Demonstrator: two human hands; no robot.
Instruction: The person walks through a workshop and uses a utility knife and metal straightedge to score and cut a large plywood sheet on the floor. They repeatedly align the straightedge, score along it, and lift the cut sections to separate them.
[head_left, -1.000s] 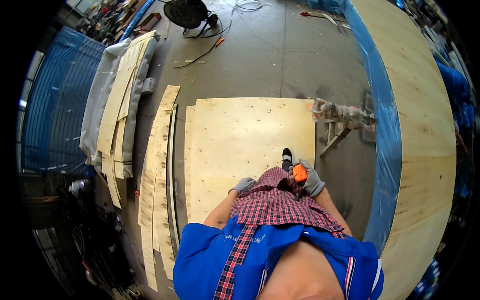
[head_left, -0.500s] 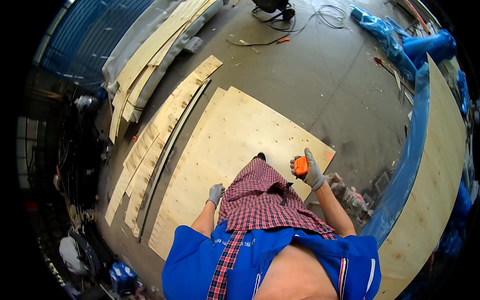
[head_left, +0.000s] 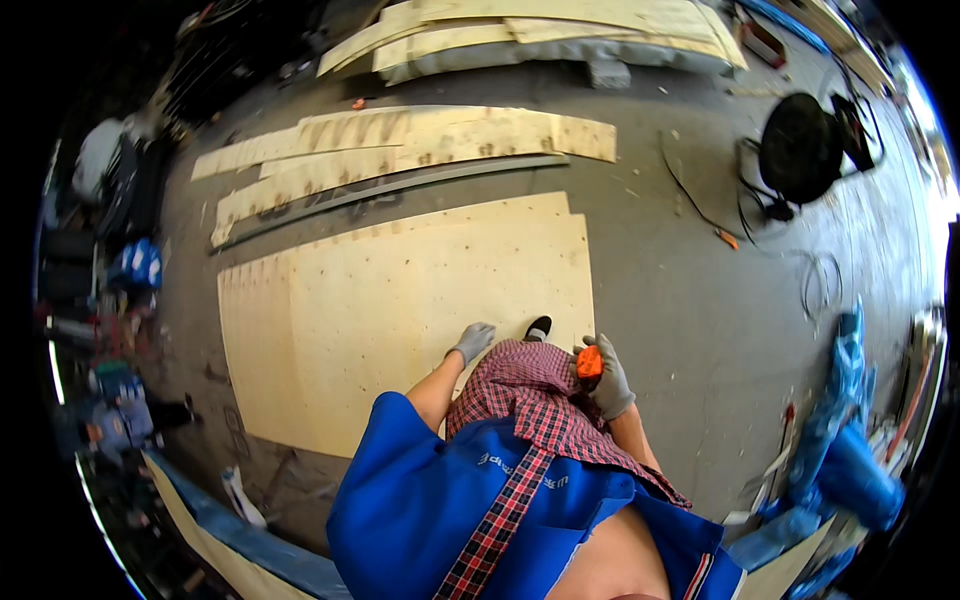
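My right hand, in a grey work glove, is closed around an orange tape measure beside my checked apron. No drawn-out tape can be made out. The grey-gloved left hand hangs over a large pale plywood sheet with its fingers curled in, and nothing shows in them. Another sheet edge sticks out slightly at the far right corner, so at least two seem stacked on the floor. One dark shoe shows at the sheet, beyond the apron.
Beyond the sheet lie a long grey bar and several plywood strips. Farther back, more boards rest on a grey-wrapped stack. A black round device with a cable stands right. Blue plastic-wrapped rolls lie lower right.
My view has turned to the left, so the sheet and strips now lie crosswise. The left hand has moved forward over the sheet. The right hand still holds the tape measure, closer to the apron.
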